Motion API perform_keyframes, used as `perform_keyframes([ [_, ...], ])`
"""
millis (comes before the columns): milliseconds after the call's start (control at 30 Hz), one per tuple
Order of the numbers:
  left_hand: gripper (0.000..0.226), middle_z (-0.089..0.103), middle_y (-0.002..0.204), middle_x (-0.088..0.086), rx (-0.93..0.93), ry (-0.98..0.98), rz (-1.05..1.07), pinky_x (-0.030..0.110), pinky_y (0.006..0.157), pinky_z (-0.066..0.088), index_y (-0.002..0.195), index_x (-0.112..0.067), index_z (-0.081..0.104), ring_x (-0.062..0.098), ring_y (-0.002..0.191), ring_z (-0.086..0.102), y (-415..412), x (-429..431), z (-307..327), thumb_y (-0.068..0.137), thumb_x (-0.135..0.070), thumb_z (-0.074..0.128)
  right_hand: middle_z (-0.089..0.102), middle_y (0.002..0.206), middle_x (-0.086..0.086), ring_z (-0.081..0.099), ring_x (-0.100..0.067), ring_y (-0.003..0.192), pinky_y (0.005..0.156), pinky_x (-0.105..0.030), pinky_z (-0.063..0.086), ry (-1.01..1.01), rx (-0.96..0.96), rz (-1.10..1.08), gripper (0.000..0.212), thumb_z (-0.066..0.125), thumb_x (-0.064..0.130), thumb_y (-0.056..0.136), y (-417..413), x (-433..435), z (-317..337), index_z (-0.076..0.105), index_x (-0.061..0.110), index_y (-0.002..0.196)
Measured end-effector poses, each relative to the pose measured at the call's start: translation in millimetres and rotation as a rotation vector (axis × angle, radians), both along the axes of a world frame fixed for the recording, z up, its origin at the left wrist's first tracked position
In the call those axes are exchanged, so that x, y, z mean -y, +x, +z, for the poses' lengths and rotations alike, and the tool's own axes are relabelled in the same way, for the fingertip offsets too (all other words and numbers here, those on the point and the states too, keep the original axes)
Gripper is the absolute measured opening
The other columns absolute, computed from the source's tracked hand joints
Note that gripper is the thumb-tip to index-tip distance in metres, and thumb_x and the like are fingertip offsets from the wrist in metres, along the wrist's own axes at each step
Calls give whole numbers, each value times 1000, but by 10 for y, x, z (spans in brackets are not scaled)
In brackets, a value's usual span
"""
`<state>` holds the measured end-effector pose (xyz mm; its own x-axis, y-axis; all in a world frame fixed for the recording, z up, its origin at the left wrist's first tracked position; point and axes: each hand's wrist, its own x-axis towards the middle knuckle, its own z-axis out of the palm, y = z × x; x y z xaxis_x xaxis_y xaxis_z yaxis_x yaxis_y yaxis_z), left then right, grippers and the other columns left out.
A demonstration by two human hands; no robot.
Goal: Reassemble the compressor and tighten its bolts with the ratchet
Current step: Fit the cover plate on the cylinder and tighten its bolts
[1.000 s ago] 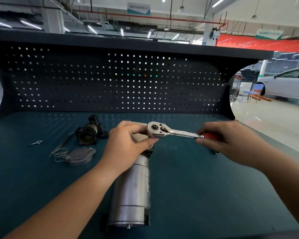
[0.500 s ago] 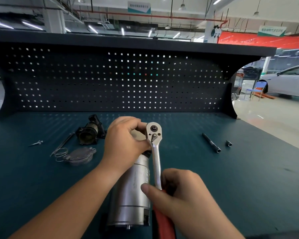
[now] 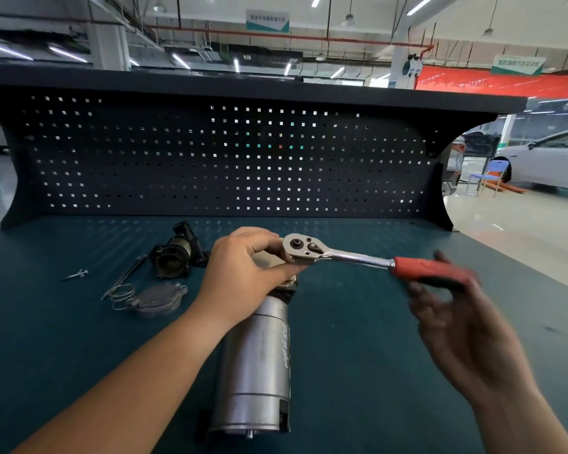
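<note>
In the head view, 1 silver compressor (image 3: 256, 362) lies on its side on the dark green surface (image 3: 358, 355), right in the middle, with its far end pointing at the pegboard (image 3: 227, 158).

The left hand (image 3: 243, 270) is curled round that far end. I think it holds the compressor there so that it cannot roll or twist when the tool pulls on it.

The ratchet (image 3: 338, 255) has its round metal head sitting on the far end, just beside the left thumb. Its red handle sticks out to the right. The bolt under the head is hidden, so I cannot see how tight it is.

The right hand (image 3: 456, 309) is at the red handle, out at the end (a far grip makes turning easier). It is very blurry. Its fingers (image 3: 440, 257) look loose and spread, and I cannot tell if they grip the handle or only touch it.

To the left lie 4 loose things, well apart from the compressor: a black part (image 3: 177, 253), a thin rod (image 3: 125, 275), a round cover (image 3: 158, 298) and a small screw (image 3: 77, 274). They seem put aside for later, so the job looks only partly done.
</note>
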<state>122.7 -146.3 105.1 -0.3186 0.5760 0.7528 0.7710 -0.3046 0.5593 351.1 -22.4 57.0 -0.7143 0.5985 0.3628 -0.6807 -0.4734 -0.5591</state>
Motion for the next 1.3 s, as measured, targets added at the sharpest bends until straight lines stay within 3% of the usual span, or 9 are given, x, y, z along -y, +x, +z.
perform_keyframes([
  [133, 27, 63, 83, -33, -38, -51, -36, 4, 85, 37, 73, -41, 67, -5, 96, 55, -34, 25, 16, 61, -25, 85, 46, 62, 8, 41, 0, 47, 38, -11, 32, 37, 168, -329, 31, 57, 35, 77, -506, -196, 369, 64, 34, 107],
  [367, 23, 65, 90, -21, 22, -58, -24, 10, 88, 41, 77, -41, 68, -5, 98, 56, -66, 6, -24, 64, -30, 83, 70, 108, -6, 68, -19, 97, 70, -24, 56, -16, -78, -395, 26, 60, 28, 77, -653, -184, 301, 57, 21, 101],
  [567, 31, 62, 85, -36, -53, -6, 16, 6, 89, 36, 75, -45, 69, -11, 100, 52, 4, -28, -78, 68, -18, 84, 67, 78, 9, 66, -5, 81, 78, -20, 53, 293, -211, -905, 25, 64, 6, 73, -482, 544, -196, 60, 31, 72],
  [733, 29, 56, 83, -34, -118, 75, 68, 50, 92, 45, 85, -33, 69, -1, 96, 54, 51, 3, -64, 60, -47, 71, 51, 92, 8, 54, -3, 89, 82, -14, 43, 899, 20, -1295, 17, 62, 52, 83, -712, 1222, -349, 54, 39, 89],
  [933, 18, 61, 78, -23, 4, 75, 107, 50, 88, 45, 66, -41, 65, -1, 89, 58, 85, -39, -68, 56, -44, 78, 49, 97, 20, 51, -5, 85, 77, -15, 41, 915, 141, -1481, 32, 77, 11, 59, -1090, 1580, -433, 55, 31, 71],
  [1033, 13, 66, 78, -19, 6, 29, 74, 50, 88, 44, 66, -33, 68, 1, 88, 58, 41, -53, -65, 58, -37, 78, 53, 96, 13, 54, 3, 94, 82, -9, 42, 926, 76, -1351, 9, 64, 44, 84, -948, 1441, -388, 57, 39, 83],
  [1100, 13, 65, 77, -18, -7, 5, 57, 49, 88, 44, 64, -37, 65, 2, 87, 58, 14, -43, -47, 57, -33, 76, 63, 95, 16, 59, 5, 94, 81, -10, 45, 694, -42, -1235, 7, 62, 43, 87, -843, 1267, -343, 62, 41, 94],
  [1200, 14, 66, 81, -19, -28, -46, 10, 49, 92, 43, 72, -33, 70, 2, 91, 59, 1, -13, -7, 58, -33, 74, 72, 74, 8, 65, -4, 78, 74, -20, 45, -255, -157, -990, 9, 58, 18, 83, -757, 935, -133, 65, 23, 81],
  [1300, 31, 69, 85, -11, -107, -104, -10, 48, 91, 43, 81, -20, 76, 8, 93, 59, 5, 4, 40, 61, -41, 81, 73, 75, 4, 69, -8, 79, 79, -24, 53, -484, -216, -685, 24, 46, 22, 94, -727, 483, 277, 64, 20, 78],
])
